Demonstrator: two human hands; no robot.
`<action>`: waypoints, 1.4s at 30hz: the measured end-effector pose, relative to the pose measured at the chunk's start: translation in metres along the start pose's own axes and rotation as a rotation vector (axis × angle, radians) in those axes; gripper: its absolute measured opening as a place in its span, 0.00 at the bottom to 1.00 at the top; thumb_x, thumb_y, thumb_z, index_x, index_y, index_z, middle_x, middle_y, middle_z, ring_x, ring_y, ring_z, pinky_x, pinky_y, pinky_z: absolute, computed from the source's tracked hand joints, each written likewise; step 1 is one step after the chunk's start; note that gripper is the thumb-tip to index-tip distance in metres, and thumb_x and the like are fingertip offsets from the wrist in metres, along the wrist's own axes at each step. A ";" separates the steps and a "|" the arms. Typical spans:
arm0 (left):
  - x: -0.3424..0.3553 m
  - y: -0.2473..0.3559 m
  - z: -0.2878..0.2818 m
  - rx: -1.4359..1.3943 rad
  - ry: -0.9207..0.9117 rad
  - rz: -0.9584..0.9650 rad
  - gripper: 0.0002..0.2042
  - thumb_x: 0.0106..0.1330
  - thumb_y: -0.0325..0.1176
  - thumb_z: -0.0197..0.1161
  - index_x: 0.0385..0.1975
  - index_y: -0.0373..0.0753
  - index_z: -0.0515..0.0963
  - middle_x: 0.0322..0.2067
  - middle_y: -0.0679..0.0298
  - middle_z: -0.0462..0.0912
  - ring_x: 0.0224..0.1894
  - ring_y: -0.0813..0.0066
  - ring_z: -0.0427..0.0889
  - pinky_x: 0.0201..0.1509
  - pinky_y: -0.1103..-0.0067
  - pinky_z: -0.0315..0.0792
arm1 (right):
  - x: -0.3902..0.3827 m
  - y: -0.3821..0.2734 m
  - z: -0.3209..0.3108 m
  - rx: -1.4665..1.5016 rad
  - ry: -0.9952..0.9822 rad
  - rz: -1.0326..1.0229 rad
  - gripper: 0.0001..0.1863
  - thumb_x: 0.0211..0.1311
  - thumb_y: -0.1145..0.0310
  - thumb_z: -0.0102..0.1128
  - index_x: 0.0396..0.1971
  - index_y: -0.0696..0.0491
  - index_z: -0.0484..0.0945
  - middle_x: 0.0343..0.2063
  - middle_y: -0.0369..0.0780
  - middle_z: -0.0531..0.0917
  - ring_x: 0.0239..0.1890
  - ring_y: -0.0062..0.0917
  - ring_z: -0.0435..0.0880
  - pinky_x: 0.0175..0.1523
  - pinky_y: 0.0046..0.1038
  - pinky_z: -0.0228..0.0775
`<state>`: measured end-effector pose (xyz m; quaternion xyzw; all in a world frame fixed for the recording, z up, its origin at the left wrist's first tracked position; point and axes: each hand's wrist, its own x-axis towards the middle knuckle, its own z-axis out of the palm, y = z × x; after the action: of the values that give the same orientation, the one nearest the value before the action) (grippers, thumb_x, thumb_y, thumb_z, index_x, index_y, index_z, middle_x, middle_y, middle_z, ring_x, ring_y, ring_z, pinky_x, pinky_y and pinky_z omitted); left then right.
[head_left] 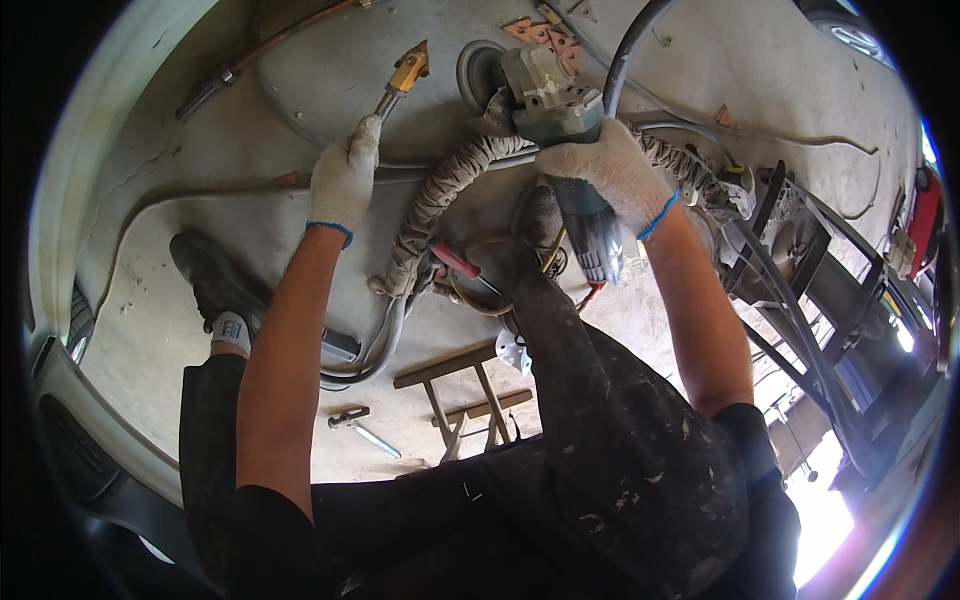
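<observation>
My left hand (344,180), in a white knit glove with a blue cuff, is closed around a metal rod with a brass-coloured, blocky head (408,70) pointing up and away. In my right hand (618,175), gloved the same way, is an angle grinder (560,112), gripped around its body. The grinder's round disc (482,75) faces left, toward the brass head, with a gap between them. Below the disc runs a thick hose in a wrinkled fabric sleeve (440,195). My right fingers are partly hidden behind the grinder.
Cables and hoses cross the concrete floor. Copper-coloured pieces (548,42) lie beyond the grinder. Near my legs are a red-handled screwdriver (456,260), a hammer (350,416) and a wooden frame (460,368). A black metal frame (815,280) stands right; a pale vehicle panel (110,110) curves along the left.
</observation>
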<state>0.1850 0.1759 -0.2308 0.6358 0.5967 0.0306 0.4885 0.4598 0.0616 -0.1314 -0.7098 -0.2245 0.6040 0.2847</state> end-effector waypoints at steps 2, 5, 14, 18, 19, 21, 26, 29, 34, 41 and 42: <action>-0.003 0.003 0.001 -0.044 0.006 -0.006 0.35 0.70 0.65 0.45 0.23 0.31 0.74 0.18 0.54 0.70 0.24 0.61 0.71 0.33 0.65 0.66 | 0.000 0.002 0.008 0.082 -0.043 0.043 0.18 0.46 0.61 0.71 0.34 0.58 0.82 0.27 0.35 0.82 0.30 0.19 0.79 0.38 0.23 0.72; -0.003 0.001 0.000 -0.094 0.018 -0.026 0.33 0.69 0.64 0.47 0.21 0.34 0.72 0.18 0.62 0.68 0.24 0.70 0.67 0.32 0.70 0.64 | 0.005 0.008 0.017 0.153 -0.091 0.036 0.19 0.46 0.61 0.70 0.35 0.59 0.81 0.28 0.37 0.83 0.29 0.21 0.80 0.37 0.23 0.72; -0.007 -0.001 0.005 -0.049 0.036 -0.005 0.35 0.68 0.65 0.47 0.24 0.32 0.74 0.19 0.59 0.71 0.25 0.66 0.70 0.33 0.68 0.66 | 0.014 0.004 0.028 0.199 -0.180 0.019 0.22 0.48 0.58 0.68 0.37 0.61 0.81 0.28 0.40 0.84 0.30 0.23 0.82 0.37 0.24 0.74; -0.005 -0.006 0.005 -0.080 0.012 -0.018 0.35 0.68 0.65 0.47 0.24 0.32 0.74 0.19 0.59 0.71 0.25 0.67 0.71 0.33 0.68 0.66 | 0.014 -0.002 0.028 0.182 -0.174 0.036 0.19 0.47 0.59 0.69 0.35 0.58 0.82 0.27 0.37 0.83 0.29 0.22 0.81 0.37 0.24 0.73; -0.005 -0.004 0.004 -0.097 0.003 -0.018 0.34 0.68 0.65 0.48 0.24 0.32 0.74 0.19 0.59 0.71 0.25 0.67 0.71 0.33 0.68 0.66 | 0.015 -0.002 0.029 0.192 -0.168 0.045 0.18 0.47 0.60 0.70 0.35 0.57 0.82 0.27 0.36 0.82 0.29 0.21 0.80 0.36 0.24 0.72; -0.006 -0.004 0.002 -0.097 -0.004 -0.021 0.34 0.68 0.65 0.48 0.23 0.32 0.74 0.18 0.60 0.70 0.25 0.67 0.70 0.33 0.68 0.66 | 0.018 0.003 0.027 0.193 -0.186 0.044 0.19 0.47 0.60 0.70 0.36 0.57 0.82 0.28 0.36 0.82 0.30 0.21 0.80 0.37 0.24 0.72; -0.009 0.004 -0.001 -0.079 0.003 -0.036 0.34 0.68 0.65 0.48 0.22 0.33 0.73 0.18 0.61 0.70 0.25 0.69 0.70 0.33 0.69 0.66 | 0.025 0.008 0.028 0.199 -0.124 0.044 0.21 0.47 0.59 0.69 0.37 0.58 0.82 0.29 0.37 0.82 0.31 0.22 0.80 0.38 0.25 0.73; -0.010 0.004 -0.002 -0.084 0.013 -0.041 0.35 0.68 0.66 0.48 0.22 0.33 0.73 0.18 0.61 0.70 0.25 0.69 0.70 0.33 0.69 0.66 | 0.023 0.007 0.028 0.237 -0.119 0.051 0.21 0.47 0.58 0.69 0.38 0.59 0.81 0.29 0.38 0.82 0.30 0.22 0.81 0.38 0.25 0.73; -0.005 -0.005 0.000 -0.090 -0.007 -0.069 0.35 0.67 0.66 0.47 0.23 0.32 0.74 0.19 0.61 0.71 0.25 0.69 0.71 0.34 0.69 0.67 | 0.015 0.007 0.032 0.192 -0.145 0.045 0.21 0.48 0.59 0.67 0.37 0.60 0.80 0.28 0.39 0.82 0.30 0.23 0.81 0.37 0.25 0.74; -0.009 0.003 0.003 -0.063 0.024 0.001 0.33 0.68 0.64 0.49 0.24 0.34 0.74 0.20 0.61 0.71 0.27 0.68 0.70 0.34 0.70 0.65 | 0.017 0.001 0.030 0.163 -0.154 0.008 0.20 0.46 0.60 0.69 0.35 0.59 0.82 0.29 0.38 0.83 0.30 0.22 0.81 0.38 0.25 0.73; -0.009 0.002 0.003 -0.093 0.018 -0.006 0.31 0.69 0.63 0.50 0.21 0.36 0.72 0.20 0.67 0.69 0.26 0.75 0.66 0.33 0.74 0.63 | 0.017 -0.003 0.032 0.137 -0.145 -0.018 0.20 0.47 0.60 0.68 0.37 0.59 0.81 0.28 0.38 0.83 0.30 0.22 0.81 0.38 0.25 0.74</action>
<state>0.1855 0.1674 -0.2257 0.6105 0.6009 0.0627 0.5121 0.4317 0.0790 -0.1456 -0.6411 -0.2089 0.6651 0.3210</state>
